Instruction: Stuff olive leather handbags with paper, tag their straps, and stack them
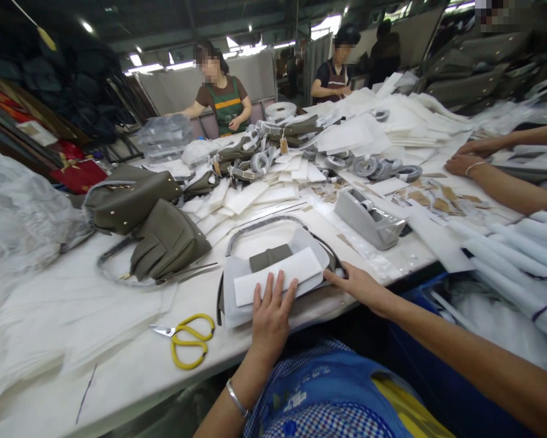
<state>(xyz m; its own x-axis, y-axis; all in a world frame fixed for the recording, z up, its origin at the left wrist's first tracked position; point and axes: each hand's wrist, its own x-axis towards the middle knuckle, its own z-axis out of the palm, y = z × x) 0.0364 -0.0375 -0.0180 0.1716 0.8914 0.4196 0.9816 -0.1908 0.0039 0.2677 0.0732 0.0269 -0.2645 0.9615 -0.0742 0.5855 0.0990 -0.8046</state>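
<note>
Left hand (273, 316): grip spread, palm down on a flat white rectangular foam sheet (280, 277), fingers lightly apart, clamped on nothing. Right hand (359, 289): grip touching the right end of an olive-grey bag (312, 294), thumb at its edge, the other fingers partly hidden; can't tell if it's clamped.

Bag lies on the white-covered tabletop (131, 377) right in front of the wearer, largely covered by a translucent white sheet (234, 280), foam sheet on top of that. Olive patch shows just past the foam's far edge. Its grey-wrapped arched handle (264, 226) loops out on the far side.

Just left of the bag: scissors with yellow loop handles (177, 331), blades pointing left. Farther left, a spread of thin white sheets (86, 304). Beyond the scissors, a slouched olive bag (170, 240), touching a boxier olive bag with metal studs (131, 198) behind it.

Right of the handle: grey tape dispenser (369, 216), standing apart from the bag. Past it, coiled grey straps (367, 165) and heaped white sheets.

Right edge: another person's hands (469, 161), near white rolled tubes (519, 261). Far side: co-worker in a green apron (227, 100).
</note>
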